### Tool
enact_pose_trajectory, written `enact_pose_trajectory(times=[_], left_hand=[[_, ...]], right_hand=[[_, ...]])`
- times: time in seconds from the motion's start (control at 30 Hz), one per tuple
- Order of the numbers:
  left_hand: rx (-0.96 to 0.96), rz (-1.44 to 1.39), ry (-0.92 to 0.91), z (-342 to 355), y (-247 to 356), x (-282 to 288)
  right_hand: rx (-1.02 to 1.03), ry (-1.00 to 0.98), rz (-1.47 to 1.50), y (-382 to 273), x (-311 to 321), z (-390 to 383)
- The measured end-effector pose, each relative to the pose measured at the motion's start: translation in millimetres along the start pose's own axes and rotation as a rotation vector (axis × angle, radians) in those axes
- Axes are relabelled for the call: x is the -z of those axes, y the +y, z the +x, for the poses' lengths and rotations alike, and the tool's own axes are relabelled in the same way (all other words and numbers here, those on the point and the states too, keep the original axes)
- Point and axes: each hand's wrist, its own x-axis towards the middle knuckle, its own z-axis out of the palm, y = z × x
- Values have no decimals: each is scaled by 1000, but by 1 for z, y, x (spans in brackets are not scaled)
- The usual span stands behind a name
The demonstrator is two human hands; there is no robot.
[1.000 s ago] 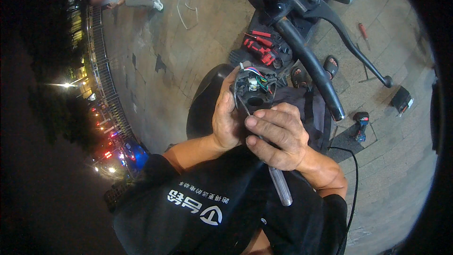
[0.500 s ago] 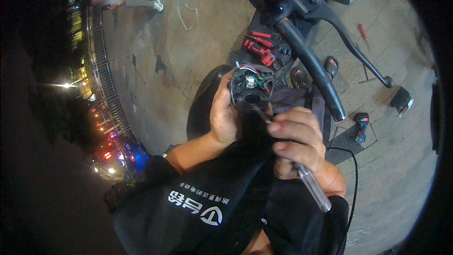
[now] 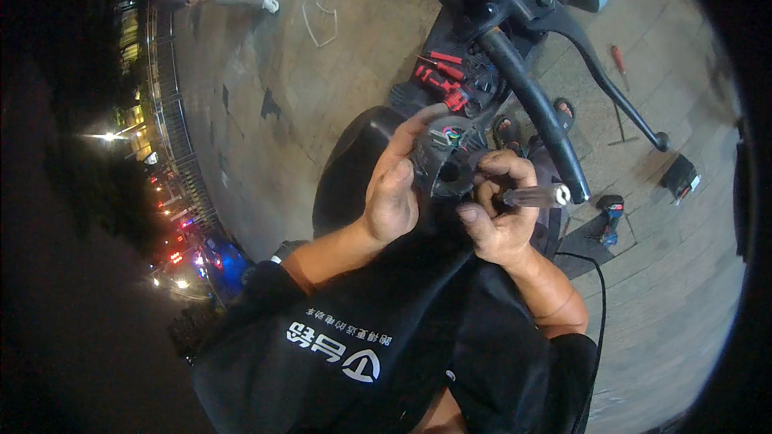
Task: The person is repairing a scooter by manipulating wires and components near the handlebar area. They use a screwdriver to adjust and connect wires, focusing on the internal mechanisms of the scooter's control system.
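Observation:
A black plastic handlebar switch housing [image 3: 444, 162], with a round hole and coloured wires in its hollow, sits between my two hands in front of my chest. My left hand [image 3: 394, 197] is closed on its left side, with a finger reaching along the far edge. Close against the right side of the housing is my right hand [image 3: 507, 213], its fingers curled round a clear-handled screwdriver [image 3: 537, 197]. The screwdriver's handle end points right; its shaft is hidden by the hand. Just beyond runs a bare black handlebar tube [image 3: 531, 100].
A black brake lever [image 3: 603, 80] juts out at the right of the handlebar. Red tools [image 3: 441, 76] lie on the footboard. On the paving are a red-handled screwdriver [image 3: 618, 58], a power tool [image 3: 612, 219] and a black box [image 3: 681, 177]. Someone's sandalled feet [image 3: 507, 130] show beside the scooter.
My right hand has moved up, and the screwdriver's handle has swung from pointing down to pointing right. The housing has shifted right and tilted, showing less of its wires.

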Motion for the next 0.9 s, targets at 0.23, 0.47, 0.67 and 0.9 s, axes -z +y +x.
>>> enact_pose_trajectory(times=[0.23,0.47,0.67,0.9], left_hand=[[31,119,-32,3,-7,-2],[7,170,-57,7,-6,-9],[-113,268,-135,10,-11,-15],[-118,427,-187,14,-25,-5]], right_hand=[[-46,-17,-115,4,13,-1],[60,12,-255,2,21,-4],[177,62,-426,3,26,-2],[-126,112,-239,-17,24,-5]])
